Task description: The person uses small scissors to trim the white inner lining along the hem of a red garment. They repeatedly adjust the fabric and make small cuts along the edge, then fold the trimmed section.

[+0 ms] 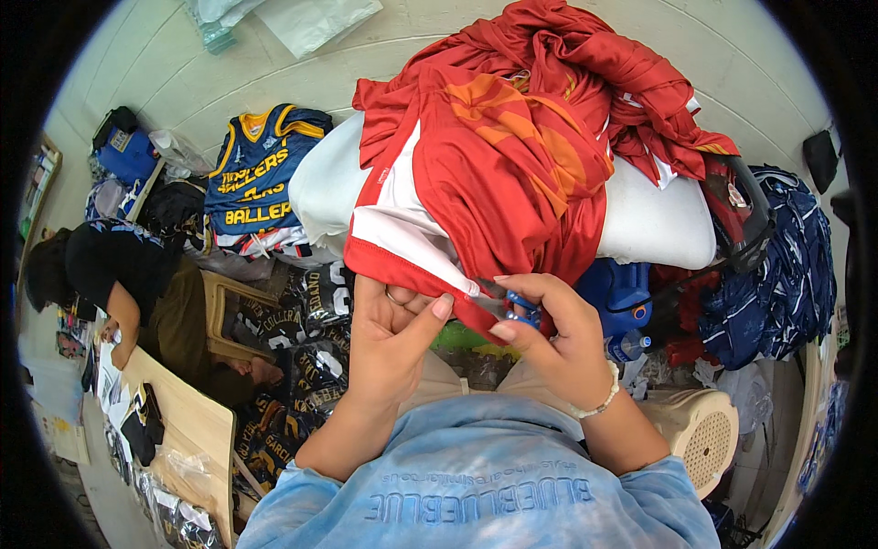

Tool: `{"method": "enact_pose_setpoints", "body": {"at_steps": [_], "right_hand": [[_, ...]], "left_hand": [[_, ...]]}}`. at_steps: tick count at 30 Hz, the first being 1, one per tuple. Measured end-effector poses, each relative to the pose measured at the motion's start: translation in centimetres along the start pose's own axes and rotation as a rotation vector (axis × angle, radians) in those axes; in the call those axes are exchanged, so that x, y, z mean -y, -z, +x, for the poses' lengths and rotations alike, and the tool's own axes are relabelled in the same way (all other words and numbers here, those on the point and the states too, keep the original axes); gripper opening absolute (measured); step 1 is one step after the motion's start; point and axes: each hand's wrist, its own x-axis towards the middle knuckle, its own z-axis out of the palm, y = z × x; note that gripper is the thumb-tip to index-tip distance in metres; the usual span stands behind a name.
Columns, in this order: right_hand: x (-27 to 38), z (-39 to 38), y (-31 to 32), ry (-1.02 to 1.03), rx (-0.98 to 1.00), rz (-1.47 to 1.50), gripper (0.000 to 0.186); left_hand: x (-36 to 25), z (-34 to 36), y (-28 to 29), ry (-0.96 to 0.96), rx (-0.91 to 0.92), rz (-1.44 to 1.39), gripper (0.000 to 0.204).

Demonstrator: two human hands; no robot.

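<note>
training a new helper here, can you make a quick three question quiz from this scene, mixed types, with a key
1. Which hand holds the blue scissors?
2. True or false: the left hand holds the edge of the red garment.
3. In the picture, where is the yellow-trimmed jersey? A) left of the red garment; B) right of it; C) underneath it.

Key: 1. the right hand; 2. true; 3. A.

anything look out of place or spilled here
Dark jerseys lie jumbled low on the left, by a co-worker's feet, untidy, not stacked. The red garments sit in a loose heap too. No spill or damage is evident.
</note>
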Motion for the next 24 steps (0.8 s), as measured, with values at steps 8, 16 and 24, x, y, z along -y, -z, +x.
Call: {"method": "enact_pose_setpoints", "body": {"at_steps": [8,16,24], "right_hand": [[0.09,0.26,0.58,0.244,-0.027,-0.155,0.038],[0.08,0.12,0.77,0.211,-0.023,-0.119,0.036],[0.42,0.23,0.55,0.131,0.008,-0.05,0.033]], "left_hand": [[0.12,-0.38,-0.08,0.085,0.065,-0.102,0.068],[0.0,-0.2,-0.15,0.064,0.11,-0.059,0.069],[-0.19,-0.32,-0.04,0.035,0.11,-0.045,0.068]]}}
